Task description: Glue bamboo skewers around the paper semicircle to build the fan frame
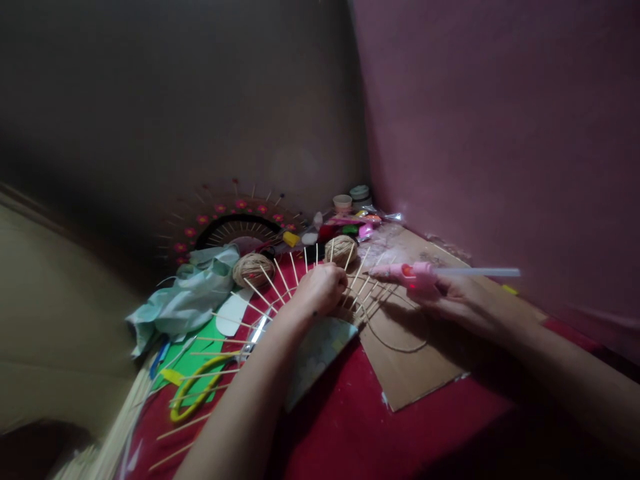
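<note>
My left hand point(325, 288) is closed in a pinch over a fan of thin wooden sticks point(273, 289), at the end of a strand of twine point(400, 349). Its fingertips are partly hidden. The twine loops to the right over a sheet of cardboard point(400, 383). My right hand point(453, 300) grips a pink hot glue gun point(417, 277), its nozzle pointing left towards the sticks and a long clear glue stick point(480, 272) jutting from its back. Beneath my left forearm lies a pale patterned piece point(320, 357), from which the sticks seem to spread.
Yellow-handled scissors point(195, 393) lie left of my left arm, by green sheets point(207, 347) and crumpled pale cloth point(193, 290). Two twine balls point(254, 270) stand behind the sticks. A flower-trimmed stick decoration point(240, 205) leans at the wall; small cups point(343, 202) fill the corner.
</note>
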Demonstrator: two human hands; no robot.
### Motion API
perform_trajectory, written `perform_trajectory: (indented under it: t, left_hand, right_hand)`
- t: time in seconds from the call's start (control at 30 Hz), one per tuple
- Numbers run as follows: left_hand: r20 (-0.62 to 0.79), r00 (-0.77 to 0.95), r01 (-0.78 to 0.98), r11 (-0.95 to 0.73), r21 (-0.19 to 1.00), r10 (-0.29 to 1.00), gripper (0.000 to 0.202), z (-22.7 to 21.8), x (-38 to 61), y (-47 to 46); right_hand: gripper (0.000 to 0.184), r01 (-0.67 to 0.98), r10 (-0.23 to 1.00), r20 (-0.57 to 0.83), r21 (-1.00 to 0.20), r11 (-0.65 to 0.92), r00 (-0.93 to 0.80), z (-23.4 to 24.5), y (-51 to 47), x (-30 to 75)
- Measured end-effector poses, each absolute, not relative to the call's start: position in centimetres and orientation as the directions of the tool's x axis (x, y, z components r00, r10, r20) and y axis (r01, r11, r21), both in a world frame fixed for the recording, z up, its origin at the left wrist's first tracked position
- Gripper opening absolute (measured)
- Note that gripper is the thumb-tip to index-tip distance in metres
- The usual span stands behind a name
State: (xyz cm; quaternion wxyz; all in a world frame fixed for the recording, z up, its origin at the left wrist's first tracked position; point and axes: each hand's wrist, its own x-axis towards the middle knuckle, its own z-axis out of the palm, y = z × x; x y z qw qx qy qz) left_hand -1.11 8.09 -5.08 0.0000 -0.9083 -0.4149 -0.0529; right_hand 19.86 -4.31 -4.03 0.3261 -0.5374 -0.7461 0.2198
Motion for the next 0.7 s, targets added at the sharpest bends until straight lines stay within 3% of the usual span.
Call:
perform_trajectory:
  t: [0.17,0.33,0.43,0.53,0.6,0.7]
  left_hand:
    - [0.084,0.636,0.765,-0.641,0.060,0.767,0.019,-5.0,-1.1,8.0]
    - [0.097,0.633,0.766,-0.639,0.066,0.768,0.018,-5.2,-1.1,8.2]
    - [0.110,0.640,0.758,-0.648,0.072,0.760,0.018,-5.2,-1.1,8.2]
    - [0.111,0.632,0.763,-0.641,0.082,0.767,0.018,-5.2,-1.0,8.1]
    - [0.113,0.633,0.761,-0.642,0.091,0.766,0.017,-5.2,-1.0,8.1]
    - [0.122,0.634,0.755,-0.645,0.114,0.764,0.017,-5.2,-1.0,8.1]
  right_hand:
    - [0.043,0.663,0.935,0.330,-0.672,0.331,-0.132,-7.0,-4.5,23.0]
    - [0.046,0.868,0.940,0.332,-0.486,0.097,0.081,-8.7,-5.2,25.5]
    - [0.045,0.952,0.959,0.273,-0.305,0.012,0.076,-9.2,-5.4,26.7]
    - [0.044,0.976,0.970,0.243,-0.214,0.031,0.023,-9.7,-5.3,27.7]
    - [0.045,0.984,0.957,0.289,-0.154,0.087,-0.039,-9.7,-5.1,27.7]
    - [0.029,0.995,0.902,0.425,-0.031,0.098,-0.076,-8.7,-4.5,26.2]
